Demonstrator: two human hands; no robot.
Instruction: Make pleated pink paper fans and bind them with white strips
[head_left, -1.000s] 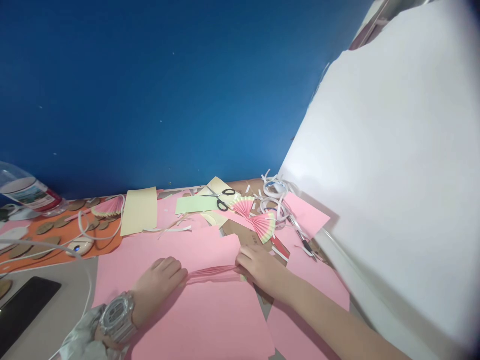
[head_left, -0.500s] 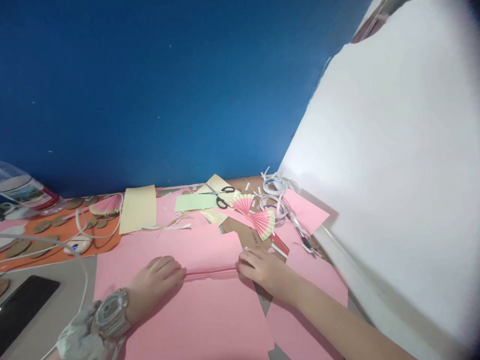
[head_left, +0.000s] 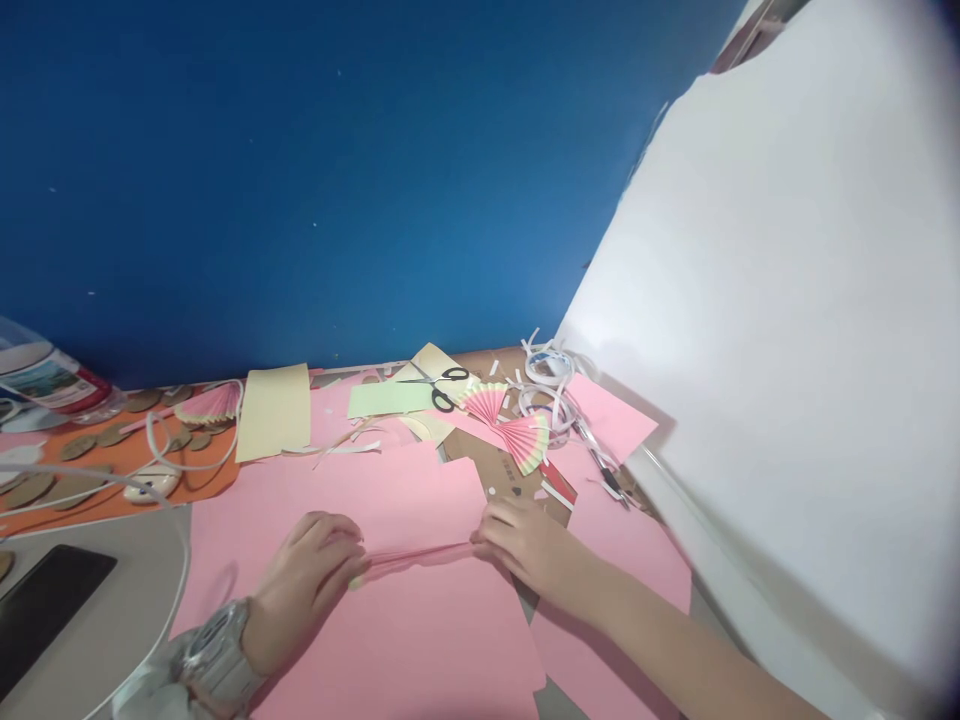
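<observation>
Palm-down, the left hand [head_left: 311, 575] pinches pleated pink paper [head_left: 416, 556].

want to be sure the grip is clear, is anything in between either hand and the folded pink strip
Nothing visible is: the left hand and right hand each hold an end of the folded pink strip. The scissors lie beyond it, out of the way.
</observation>
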